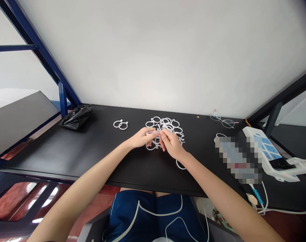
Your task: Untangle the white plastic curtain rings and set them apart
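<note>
A heap of white curtain rings (178, 130), each with a small knob, lies on the black table (142, 164). Over its near side my left hand (141, 136) is closed, thumb and fingers pinching a white curtain ring (150, 133). My right hand (171, 143) meets it from the right, its fingertips pinched at the ring's end, close to the left thumb. The fingers hide part of this ring and some of the heap. To the left, two overlapping rings (120, 124) lie apart from the others. Another ring (180, 165) is partly covered by my right wrist.
A black plastic bag (77, 117) lies at the back left. Eyeglasses (222, 120) rest near the wall (147, 60). On the right are a blurred-out device (237, 159), a white power strip (266, 151) and cables (265, 198). Another white cable (160, 214) crosses my lap.
</note>
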`<state>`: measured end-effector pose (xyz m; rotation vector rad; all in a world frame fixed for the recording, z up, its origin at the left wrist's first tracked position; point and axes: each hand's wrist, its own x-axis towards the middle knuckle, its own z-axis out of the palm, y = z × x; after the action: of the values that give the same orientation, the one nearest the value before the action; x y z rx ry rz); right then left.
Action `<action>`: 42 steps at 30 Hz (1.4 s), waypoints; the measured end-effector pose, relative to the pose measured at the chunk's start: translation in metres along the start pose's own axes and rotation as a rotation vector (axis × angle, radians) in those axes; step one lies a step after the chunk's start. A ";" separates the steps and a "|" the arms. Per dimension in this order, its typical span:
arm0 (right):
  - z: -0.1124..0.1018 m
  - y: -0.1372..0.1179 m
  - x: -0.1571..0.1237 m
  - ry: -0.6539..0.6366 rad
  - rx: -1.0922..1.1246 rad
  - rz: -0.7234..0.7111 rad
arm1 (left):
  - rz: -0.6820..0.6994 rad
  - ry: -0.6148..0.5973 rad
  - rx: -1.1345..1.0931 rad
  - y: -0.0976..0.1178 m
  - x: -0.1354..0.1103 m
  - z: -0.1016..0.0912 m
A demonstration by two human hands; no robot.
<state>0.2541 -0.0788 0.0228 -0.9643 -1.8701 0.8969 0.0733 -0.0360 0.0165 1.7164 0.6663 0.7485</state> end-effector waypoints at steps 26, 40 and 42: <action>0.001 -0.001 0.001 0.005 -0.023 0.023 | -0.048 0.037 0.017 0.002 0.000 0.001; -0.002 0.001 0.003 0.110 0.068 0.055 | -0.086 0.327 0.723 0.017 -0.005 -0.018; -0.003 0.001 0.004 0.112 0.063 0.058 | -0.146 0.335 0.860 0.017 -0.005 -0.018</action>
<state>0.2554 -0.0744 0.0240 -1.0139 -1.7174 0.9119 0.0573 -0.0329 0.0362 2.2852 1.4843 0.6954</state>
